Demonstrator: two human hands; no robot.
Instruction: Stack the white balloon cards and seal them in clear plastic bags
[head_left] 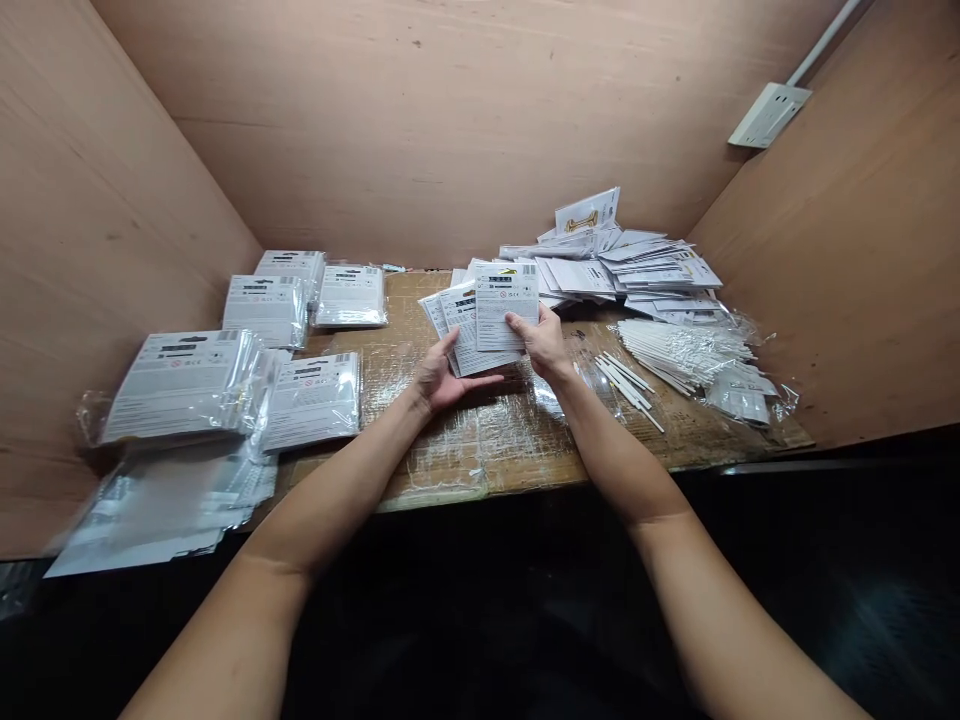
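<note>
Over the middle of the cardboard-covered bench [420, 460], my left hand [441, 378] holds a few fanned white printed card packets [463, 330], thumb on top and fingers beneath. My right hand [547, 346] grips another printed card packet [495, 318] by its lower right corner, thumb on its face. That packet overlaps the fanned ones, with its printed back and barcode facing me. Just behind my right hand lies a large loose heap of similar packets [660, 270], one showing a gold picture.
Several wrapped stacks of packets [180, 380] stand on the left, beside clear plastic bags [165, 500] at the front edge. On the right lie loose white sticks [626, 385] and a bundle of sticks [660, 350] in plastic. Wooden walls [420, 130] enclose the bench; a socket [771, 115] is upper right.
</note>
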